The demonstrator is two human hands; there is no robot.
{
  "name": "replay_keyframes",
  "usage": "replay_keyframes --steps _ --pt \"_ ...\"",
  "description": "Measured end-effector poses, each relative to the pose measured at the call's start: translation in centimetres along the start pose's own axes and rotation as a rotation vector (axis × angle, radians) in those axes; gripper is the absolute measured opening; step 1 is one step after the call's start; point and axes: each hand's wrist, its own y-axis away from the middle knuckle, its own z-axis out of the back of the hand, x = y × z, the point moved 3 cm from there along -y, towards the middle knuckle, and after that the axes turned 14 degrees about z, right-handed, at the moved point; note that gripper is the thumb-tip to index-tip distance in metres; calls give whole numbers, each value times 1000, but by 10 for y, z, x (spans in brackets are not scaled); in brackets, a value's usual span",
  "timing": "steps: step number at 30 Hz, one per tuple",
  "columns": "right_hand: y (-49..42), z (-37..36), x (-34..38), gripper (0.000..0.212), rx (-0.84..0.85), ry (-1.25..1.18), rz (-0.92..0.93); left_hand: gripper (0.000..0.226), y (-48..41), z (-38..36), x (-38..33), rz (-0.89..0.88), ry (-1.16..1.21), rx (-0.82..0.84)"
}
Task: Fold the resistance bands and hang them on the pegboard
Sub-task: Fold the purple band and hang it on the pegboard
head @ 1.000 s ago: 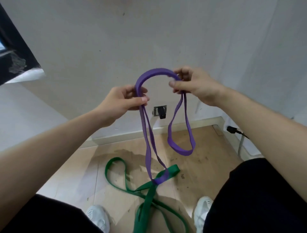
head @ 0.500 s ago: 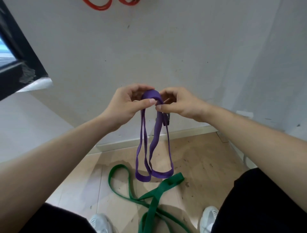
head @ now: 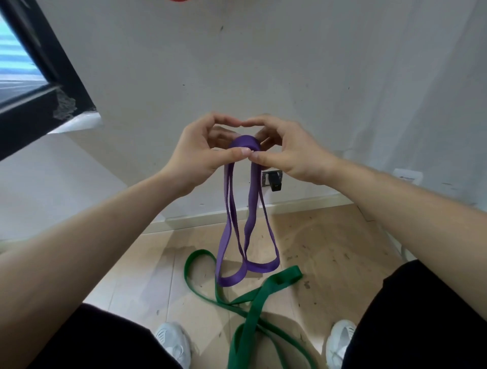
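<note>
A purple resistance band [head: 243, 231] hangs folded into two loops in front of the white wall. My left hand [head: 203, 155] and my right hand [head: 287, 155] pinch its gathered top together, thumbs meeting at the fold and fingertips touching above it. The loops' lower ends dangle just above the floor. A green resistance band [head: 253, 308] lies loose on the wooden floor below, between my feet. A sliver of red [head: 181, 0] shows at the very top edge of the view; the pegboard itself is out of view.
A black window frame [head: 39, 87] juts in at the upper left. A wall socket with a black plug [head: 272, 179] sits low on the wall behind the purple band. My white shoes [head: 172, 342] stand on the wooden floor.
My hands came together from apart, folding the purple band from one long hang into two short loops. The band lifted off the green one, and the view tilted upward.
</note>
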Motion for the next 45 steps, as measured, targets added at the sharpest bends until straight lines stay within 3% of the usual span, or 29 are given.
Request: replay_keyframes --steps 4,7,12,21,25,28,33,37,45 --pt "0 4 -4 30 -16 -1 23 55 -3 -3 6 61 25 5" --pt "2 9 -9 21 -75 -58 8 54 -3 -6 15 108 -95 107" --pt "7 20 -8 23 -165 -196 -12 36 -4 -13 23 123 -74 149" --pt "12 22 -5 25 -123 -140 -33 28 -8 -25 12 51 4 118" --pt "12 21 -5 46 40 17 8 27 -9 -24 9 53 101 108" --pt "13 17 -6 41 100 68 14 25 -7 -26 14 76 72 143" --pt "11 15 0 28 22 77 40 42 -6 -26 24 93 68 141" --pt "11 21 11 24 -114 -147 24 63 -4 -37 41 164 -64 234" --pt "10 31 20 22 -309 -419 -23 43 2 -75 72 315 -118 294"
